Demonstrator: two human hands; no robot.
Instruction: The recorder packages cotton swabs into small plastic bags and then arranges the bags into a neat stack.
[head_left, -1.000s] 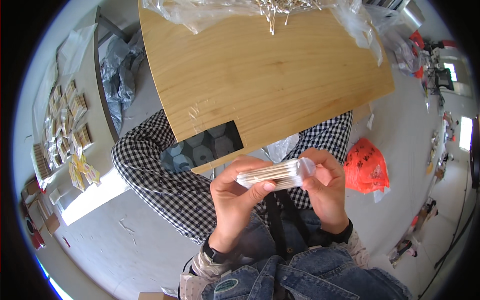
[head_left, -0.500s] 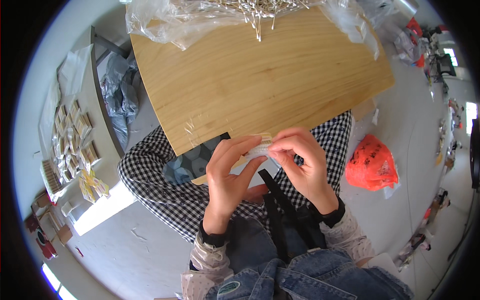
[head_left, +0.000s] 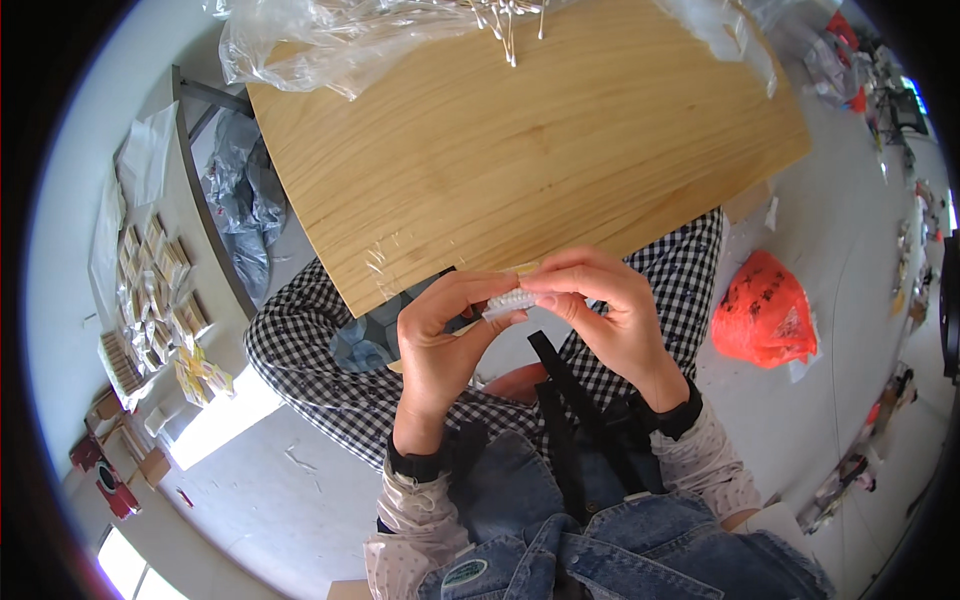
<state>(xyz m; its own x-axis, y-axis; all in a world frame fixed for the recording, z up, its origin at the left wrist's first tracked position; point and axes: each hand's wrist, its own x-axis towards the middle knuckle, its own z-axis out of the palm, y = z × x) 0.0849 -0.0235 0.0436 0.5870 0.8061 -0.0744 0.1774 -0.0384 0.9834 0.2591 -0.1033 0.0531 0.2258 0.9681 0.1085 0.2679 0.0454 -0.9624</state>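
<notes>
A small clear pack of cotton swabs (head_left: 509,303) is held just past the near edge of the wooden table, above my lap. Its row of white tips faces me. My left hand (head_left: 438,335) grips the pack's left end between thumb and fingers. At the other end, my right hand (head_left: 612,312) pinches it with thumb and forefinger. The fingers cover much of the pack, and a bit of yellow shows at its far side.
The wooden table (head_left: 530,150) carries loose cotton swabs (head_left: 508,22) and a crumpled clear plastic bag (head_left: 320,50) at its far edge. Several swab packs (head_left: 150,275) lie on a side table at left, near yellow packs (head_left: 200,375). A red plastic bag (head_left: 765,310) sits on the floor at right.
The pack has tilted between my hands, so its white tips now show more toward me. Both hands still hold it. The whole view has shifted slightly.
</notes>
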